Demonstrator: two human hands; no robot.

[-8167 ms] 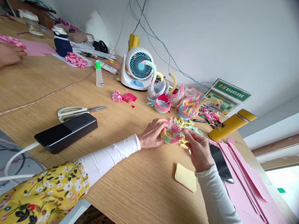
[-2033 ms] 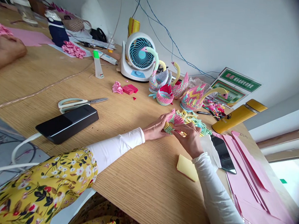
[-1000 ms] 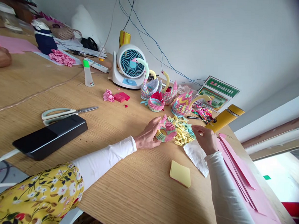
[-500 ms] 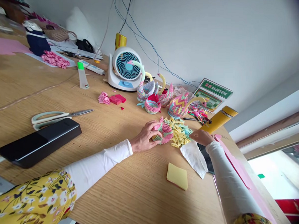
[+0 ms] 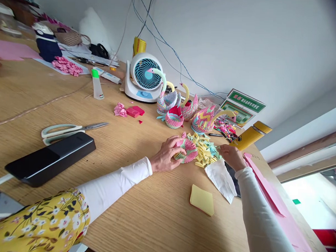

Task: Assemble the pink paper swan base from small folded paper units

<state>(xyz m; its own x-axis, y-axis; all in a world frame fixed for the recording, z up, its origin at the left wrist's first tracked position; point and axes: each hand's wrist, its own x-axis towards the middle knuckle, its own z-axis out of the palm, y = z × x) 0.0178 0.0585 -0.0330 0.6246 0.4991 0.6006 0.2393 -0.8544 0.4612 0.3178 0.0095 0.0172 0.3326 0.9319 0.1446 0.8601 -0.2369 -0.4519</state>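
My left hand (image 5: pixel 167 155) is closed around the near left side of a round pink, green and yellow folded-paper piece (image 5: pixel 189 150), its pleated face turned up. To its right lies a pile of small folded paper triangles (image 5: pixel 204 151), mostly yellow with some light blue. My right hand (image 5: pixel 230 154) is at the pile's right edge with fingers pinched together; whatever they hold is too small to tell. Just below that hand lie a crumpled white tissue (image 5: pixel 221 179) and a dark flat object (image 5: pixel 232 178), partly covered. A yellow paper stack (image 5: pixel 202 200) sits nearer me.
Behind the pile stand folded-paper swans (image 5: pixel 202 120), a small pink paper basket (image 5: pixel 174 118) and a white fan (image 5: pixel 144 77). A yellow bottle (image 5: pixel 251 136) lies at right near pink sheets (image 5: pixel 267 188). Scissors (image 5: pixel 65 131) and a black box (image 5: pixel 51 157) are left.
My right hand has shifted slightly and its fingers have drawn up into a pinch at the pile's edge. The left hand keeps its hold on the paper piece. The whole view has shifted slightly.
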